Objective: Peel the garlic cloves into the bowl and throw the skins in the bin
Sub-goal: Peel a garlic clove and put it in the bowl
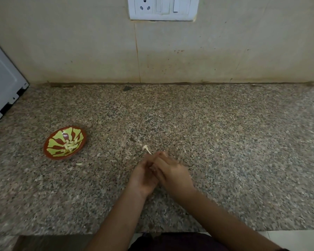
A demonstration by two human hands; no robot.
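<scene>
Our garlic skin [147,149] pokes out pale past the fingertips, so we judge peeling is underway. Our left hand [143,175] and right hand [172,172] press together, curled around something; whether a clove sits inside we cannot tell. Peeled garlic cloves [71,144] lie in the red-and-yellow bowl [52,155], well apart on the granite counter [225,142]. Next: free the clove, carry it left.

Left hand [143,175] and right hand [172,172] together, fingers curled.

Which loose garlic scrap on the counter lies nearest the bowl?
The small pale scrap just below the bowl; the other scrap lies by the fingertips.
</scene>
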